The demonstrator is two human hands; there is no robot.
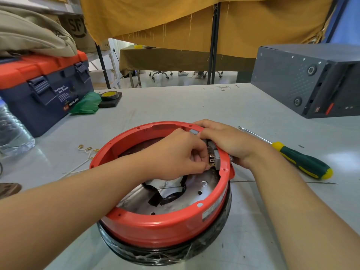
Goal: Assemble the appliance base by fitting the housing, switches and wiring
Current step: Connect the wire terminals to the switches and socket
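Red housing (pixel 161 228): both hands pinch the switch (pixel 213 159) inside its rim.

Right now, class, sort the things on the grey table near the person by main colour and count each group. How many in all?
Red: 1, the housing
Green: 2, the screwdriver and the green bag
Blue: 1, the toolbox
Dark grey: 1, the metal case
Clear: 1, the water bottle
Total: 6
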